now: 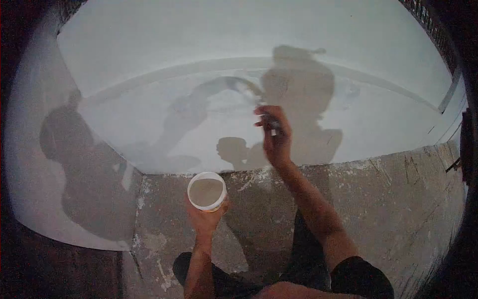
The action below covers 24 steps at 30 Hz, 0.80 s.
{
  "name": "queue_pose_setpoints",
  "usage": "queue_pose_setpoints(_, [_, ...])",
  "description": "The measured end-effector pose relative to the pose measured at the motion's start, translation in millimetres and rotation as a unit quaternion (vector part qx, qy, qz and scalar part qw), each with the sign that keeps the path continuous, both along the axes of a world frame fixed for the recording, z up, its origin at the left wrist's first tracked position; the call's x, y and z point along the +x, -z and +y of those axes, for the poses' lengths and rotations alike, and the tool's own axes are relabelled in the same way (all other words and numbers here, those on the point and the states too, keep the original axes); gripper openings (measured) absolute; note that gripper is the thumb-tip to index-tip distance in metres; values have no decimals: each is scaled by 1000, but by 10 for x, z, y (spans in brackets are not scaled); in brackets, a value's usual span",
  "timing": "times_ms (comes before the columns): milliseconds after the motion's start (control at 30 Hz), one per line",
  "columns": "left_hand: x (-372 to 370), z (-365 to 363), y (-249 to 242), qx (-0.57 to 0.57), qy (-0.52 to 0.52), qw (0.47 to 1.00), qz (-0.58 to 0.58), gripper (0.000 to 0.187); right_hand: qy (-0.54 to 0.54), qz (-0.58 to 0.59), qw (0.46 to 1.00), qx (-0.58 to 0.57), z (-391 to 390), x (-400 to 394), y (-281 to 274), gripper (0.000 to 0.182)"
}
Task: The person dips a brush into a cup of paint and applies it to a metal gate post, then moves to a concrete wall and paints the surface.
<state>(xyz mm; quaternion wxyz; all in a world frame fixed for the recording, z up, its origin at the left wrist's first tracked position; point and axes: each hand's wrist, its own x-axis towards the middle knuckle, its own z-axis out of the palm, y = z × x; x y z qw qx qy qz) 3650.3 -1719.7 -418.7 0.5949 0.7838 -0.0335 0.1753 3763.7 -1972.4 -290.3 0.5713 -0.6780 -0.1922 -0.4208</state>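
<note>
My left hand is wrapped round a white round tub, held upright low in the middle of the view, with its open top showing a greyish filling. My right hand is raised in front of the white wall, its fingers closed round the dark handle of a tool. The tool's far end is blurred against the wall, so its shape and any contact cannot be made out.
A white ledge curves across the upper wall. Another pale wall stands at the left, and the worn, paint-spotted floor spreads below. Shadows fall on the walls. My dark-clothed legs are at the bottom.
</note>
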Motion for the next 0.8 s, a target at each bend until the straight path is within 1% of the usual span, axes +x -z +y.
queue_pose_setpoints(33, [-13,27,71,1,0,1000,6,95,35,-27,999,12,-86,-13,-60,30])
queue_pose_setpoints(67, [-16,27,41,2,-2,1000,11,94,32,-28,999,10,-143,-39,-96,30])
queue_pose_setpoints(100, [-14,27,1,0,-5,1000,10,94,91,-64,994,11,-188,-79,-119,29])
queue_pose_setpoints(133, [-19,22,-53,-62,35,997,14,94,152,-99,983,13,-203,-107,-126,28])
queue_pose_setpoints(167, [-10,7,-111,-125,74,989,16,94,151,-101,983,11,-197,-101,-132,28])
queue_pose_setpoints(200, [16,17,-58,-126,73,989,14,94,216,-136,966,-46,-193,-90,-131,29])
queue_pose_setpoints(233, [57,46,55,-89,68,994,5,94,279,-171,939,-102,-183,-76,-120,30])
queue_pose_setpoints(267, [100,62,127,-52,62,997,-6,94,278,-174,939,-101,-160,-33,-67,30])
queue_pose_setpoints(333, [120,74,157,-45,55,997,-9,94,158,-87,973,-142,-28,31,93,40])
queue_pose_setpoints(400, [156,60,162,-37,41,998,-16,94,94,-51,979,-176,240,-88,-29,46])
queue_pose_setpoints(433, [167,46,162,-35,35,999,-19,95,95,-52,979,-175,352,-108,11,46])
queue_pose_setpoints(500, [208,34,139,-32,33,999,-24,95,97,15,947,-306,499,-113,62,46])
queue_pose_setpoints(533, [209,32,123,-65,43,997,-11,95,98,13,947,-306,508,-92,48,46])
queue_pose_setpoints(567, [200,39,77,-97,50,994,2,95,27,20,968,-248,526,-80,29,42])
queue_pose_setpoints(600, [197,44,29,-97,49,994,0,95,-45,27,981,-188,539,-73,16,37])
queue_pose_setpoints(633, [-101,68,-4,-87,58,994,-20,93,-40,26,981,-191,538,-344,68,37])
queue_pose_setpoints(667, [-106,52,-77,-77,60,994,-40,91,-65,21,993,-100,483,-249,126,24])
queue_pose_setpoints(700, [-146,33,-158,-80,61,994,-40,91,-87,17,996,-9,421,-238,87,20])
queue_pose_setpoints(733, [-193,10,-241,-118,75,990,-17,88,-65,66,995,37,307,-280,39,22])
queue_pose_setpoints(767, [-219,-11,-280,-155,91,984,7,86,-40,33,997,60,160,-237,67,20])
queue_pose_setpoints(800, [-247,-34,-217,-153,97,984,9,86,-13,0,996,87,27,-262,62,18])
